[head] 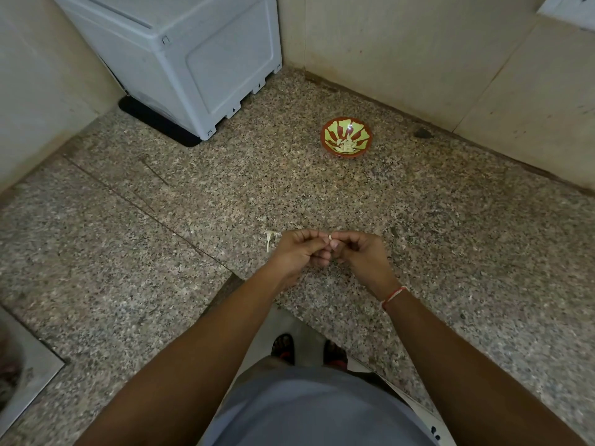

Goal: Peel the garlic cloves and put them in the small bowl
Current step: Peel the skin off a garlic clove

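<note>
Garlic clove (330, 237) sits pinched between your two sets of fingertips, a pale sliver just showing where they meet. Your left hand (301, 251) curls round it from nine o'clock and your right hand (360, 252) closes on it from three o'clock, thumbs and forefingers pressed together, likely so one side steadies the clove while the other picks at the skin. You hold it low over the granite counter (418, 220), probably so the skin drops there; a shred of peel (269, 238) already lies just beside your left knuckles at nine o'clock. The small bowl (346, 137) stands well apart at twelve o'clock, holding pale peeled cloves, within a straight reach forward. A white appliance (199, 59) fills the corner at eleven o'clock.
</note>
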